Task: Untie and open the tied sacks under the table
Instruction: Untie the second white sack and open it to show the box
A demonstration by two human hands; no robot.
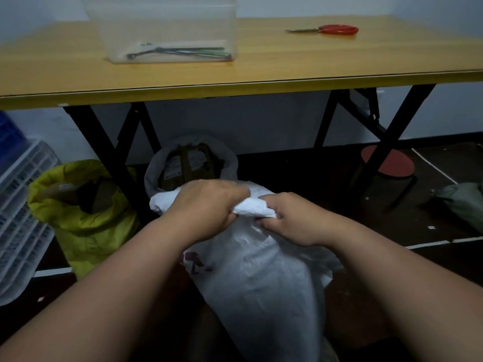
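A white woven sack [261, 283] stands on the floor in front of me, its bunched neck pointing toward the table. My left hand [206, 207] grips the left side of the gathered neck. My right hand [290, 218] grips the right side, fingers curled into the fabric. The tie itself is hidden under my fingers. Behind it, under the table, a grey-white sack [232, 163] stands open with brown packages inside. A yellow-green sack [86, 226] at the left also stands open, showing cardboard.
The wooden table [261, 82] with black folding legs spans the view. On it lie a clear plastic bin [167, 32] holding tools and red-handled scissors [329, 29]. White crates [18, 210] stand at the left. A red stool [386, 164] and a green bag [462, 202] are at the right.
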